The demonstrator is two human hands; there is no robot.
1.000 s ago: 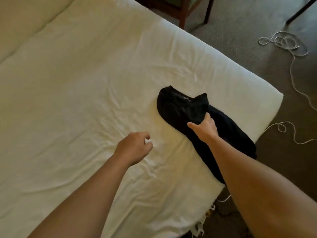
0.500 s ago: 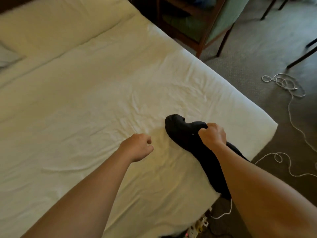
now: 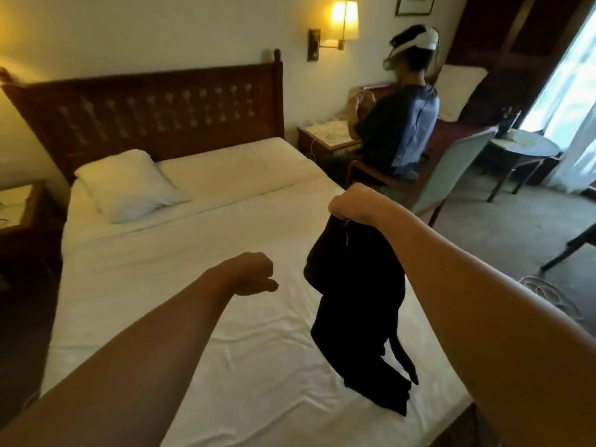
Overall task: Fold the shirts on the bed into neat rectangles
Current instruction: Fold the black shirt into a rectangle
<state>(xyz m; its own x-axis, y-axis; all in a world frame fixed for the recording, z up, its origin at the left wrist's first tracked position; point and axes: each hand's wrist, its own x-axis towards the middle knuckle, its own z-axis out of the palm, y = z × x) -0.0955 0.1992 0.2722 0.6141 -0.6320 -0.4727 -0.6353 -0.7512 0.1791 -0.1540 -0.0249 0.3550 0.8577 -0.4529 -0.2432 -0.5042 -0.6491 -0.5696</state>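
Note:
A black shirt [image 3: 358, 304] hangs bunched in the air above the right side of the white bed [image 3: 180, 285]. My right hand [image 3: 353, 203] grips its top end, fingers curled round the cloth. The shirt's lower end trails down to the sheet near the bed's front right corner. My left hand [image 3: 254, 275] hovers over the middle of the bed, left of the shirt, with fingers curled and holding nothing.
A white pillow [image 3: 129, 185] lies at the head of the bed below a dark wooden headboard [image 3: 154, 108]. A seated person [image 3: 403, 124] in a blue top occupies a chair [image 3: 451, 175] right of the bed. A round table [image 3: 522, 150] stands by the window. A cord [image 3: 545, 291] lies on the carpet.
My right hand closed on the black shirt and lifted it off the bed. The view tilted up, revealing the headboard and the room. My left hand stayed curled beside it.

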